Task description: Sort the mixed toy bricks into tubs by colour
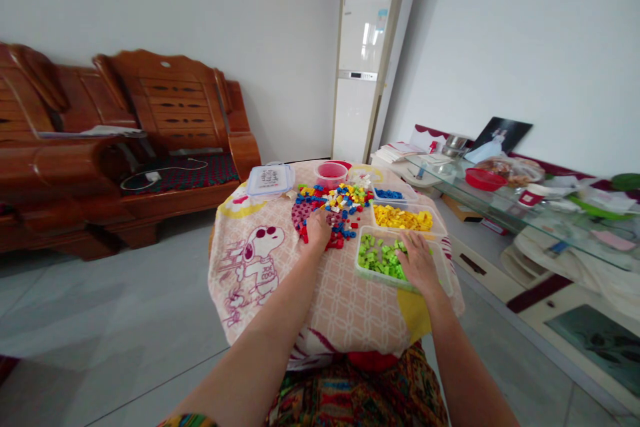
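My left hand [319, 227] rests palm down on the pile of mixed coloured bricks [334, 208] in the middle of the small cloth-covered table [260, 253]; its fingers are curled over the bricks and hidden from me. My right hand [417, 260] lies inside the clear tray of green bricks [380, 257], fingers flat and slightly spread over the bricks. Behind that tray stand a tray of yellow bricks [403, 217] and a tray of blue bricks [389, 194].
A red tub [331, 172] and a clear lidded box [270, 179] stand at the table's far edge. A wooden sofa [125, 140] is on the left, a tall white air conditioner [367, 53] behind, and a cluttered glass shelf [525, 193] on the right.
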Motion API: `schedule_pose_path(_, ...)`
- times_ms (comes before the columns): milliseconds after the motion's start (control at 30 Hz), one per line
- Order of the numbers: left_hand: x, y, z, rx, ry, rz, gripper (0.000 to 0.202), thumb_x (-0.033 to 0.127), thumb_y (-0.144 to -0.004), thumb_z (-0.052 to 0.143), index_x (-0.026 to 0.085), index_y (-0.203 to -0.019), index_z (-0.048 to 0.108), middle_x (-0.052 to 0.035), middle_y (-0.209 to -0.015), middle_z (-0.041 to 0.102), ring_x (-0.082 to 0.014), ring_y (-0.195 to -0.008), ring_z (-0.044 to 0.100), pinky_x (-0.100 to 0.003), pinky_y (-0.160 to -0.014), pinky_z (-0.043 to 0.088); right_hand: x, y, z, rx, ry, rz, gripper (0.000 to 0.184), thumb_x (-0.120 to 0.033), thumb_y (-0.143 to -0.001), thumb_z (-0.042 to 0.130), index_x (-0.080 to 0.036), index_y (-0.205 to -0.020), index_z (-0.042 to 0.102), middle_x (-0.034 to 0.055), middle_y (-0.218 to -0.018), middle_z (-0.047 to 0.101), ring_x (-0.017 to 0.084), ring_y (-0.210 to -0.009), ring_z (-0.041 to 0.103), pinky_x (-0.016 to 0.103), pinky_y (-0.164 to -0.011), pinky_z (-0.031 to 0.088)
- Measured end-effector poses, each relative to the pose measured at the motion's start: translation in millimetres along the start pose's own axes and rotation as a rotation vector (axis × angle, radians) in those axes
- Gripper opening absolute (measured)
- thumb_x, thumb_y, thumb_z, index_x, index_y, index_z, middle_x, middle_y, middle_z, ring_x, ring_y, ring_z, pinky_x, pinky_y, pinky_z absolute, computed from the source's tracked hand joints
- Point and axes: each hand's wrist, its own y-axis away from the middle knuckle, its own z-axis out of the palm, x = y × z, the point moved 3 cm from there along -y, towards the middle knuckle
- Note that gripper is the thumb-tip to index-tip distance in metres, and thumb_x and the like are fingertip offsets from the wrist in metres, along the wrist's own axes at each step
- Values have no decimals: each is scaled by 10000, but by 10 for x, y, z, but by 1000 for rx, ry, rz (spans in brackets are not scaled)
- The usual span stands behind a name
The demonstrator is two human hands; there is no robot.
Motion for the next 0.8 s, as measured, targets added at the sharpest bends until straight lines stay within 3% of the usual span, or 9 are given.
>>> schedule_pose_path(100,68,31,-25,-36,25,37,390,67,-883,516,207,-1123,790,-97,-1180,773,-244,-1144,678,-372,-1047,495,1,3,3,-16,14,3,554,-322,-994,435,-155,-1511,542,171,-1557,528,327,-1498,387,547,-1218,367)
schedule_pose_path(233,196,87,-38,-122,54,199,279,266,-930,632,240,-1160,788,-69,-1219,777,-255,-1175,675,-410,-1113,463,5,0,-1,-16,37,11,545,-317,-991,447,-177,-1508,548,147,-1550,535,314,-1502,389,518,-1220,371)
schedule_pose_path(333,199,91,-30,-175,28,187,312,172,-922,592,248,-1142,800,-58,-1208,786,-232,-1165,691,-368,-1094,483,5,-2,-3,-3,36,6,537,-321,-995,431,-176,-1497,556,147,-1539,544,315,-1490,404,521,-1213,378)
schedule_pose_path(467,133,65,-42,-149,4,69,451,33,-887,479,226,-1117,815,-75,-1164,798,-218,-1114,718,-317,-1016,530,10,0,0,-15,23,4,545,-336,-1000,427,-163,-1501,551,158,-1545,538,321,-1488,397,528,-1214,373)
schedule_pose_path(700,161,84,-62,-133,69,126,298,169,-901,638,251,-1134,805,-65,-1180,794,-233,-1132,710,-341,-1060,520,3,3,-11,4,-5,4,553,-326,-987,443,-196,-1516,541,141,-1541,545,319,-1497,390,539,-1213,368)
schedule_pose_path(800,146,77,-43,-143,52,120,315,108,-884,614,255,-1072,819,-53,-1154,800,-226,-1119,711,-341,-1060,520,2,-1,-14,10,-8,-3,549,-319,-984,453,-212,-1516,540,132,-1528,557,314,-1483,410,540,-1211,369)
